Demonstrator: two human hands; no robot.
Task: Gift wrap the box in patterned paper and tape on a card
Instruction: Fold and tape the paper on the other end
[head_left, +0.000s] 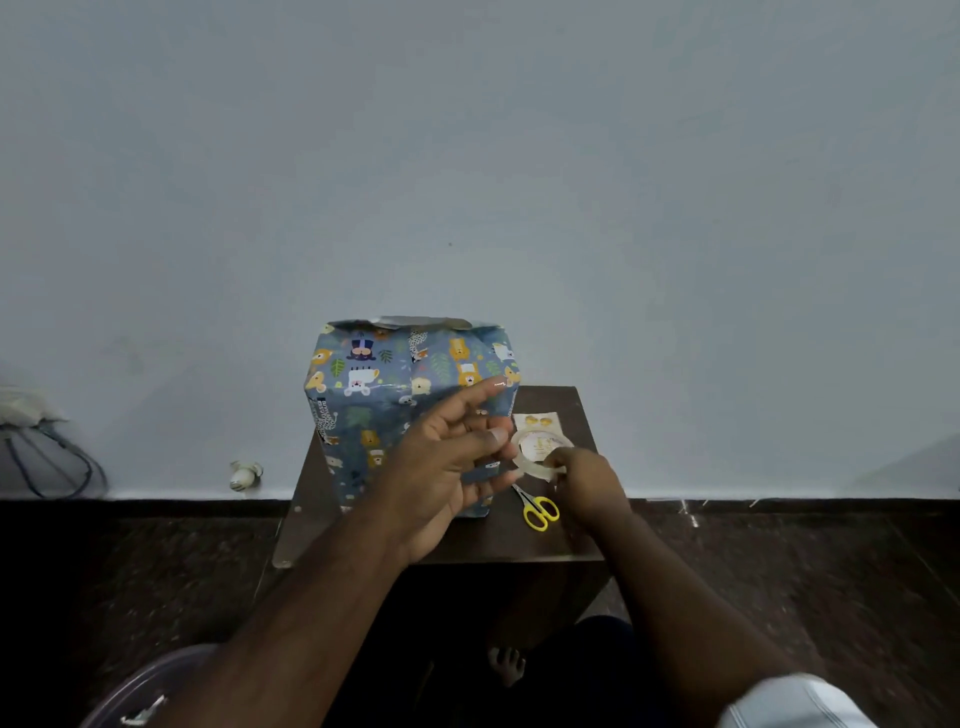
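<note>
A tall box (384, 384) wrapped in blue paper with cartoon animals stands on a small dark table (550, 402); its top flaps stand up loose. My right hand (587, 480) grips a roll of clear tape (540, 457) just right of the box. My left hand (452, 457) is raised in front of the box, its thumb and fingertips pinching the free end of the tape. A small cream card (537, 420) with yellow figures lies on the table behind the roll, partly hidden by it.
Yellow-handled scissors (540, 512) lie on the table under my right hand. The table stands against a pale wall, with dark floor around it. A small white object (244, 475) and cables (47, 462) sit at the wall to the left.
</note>
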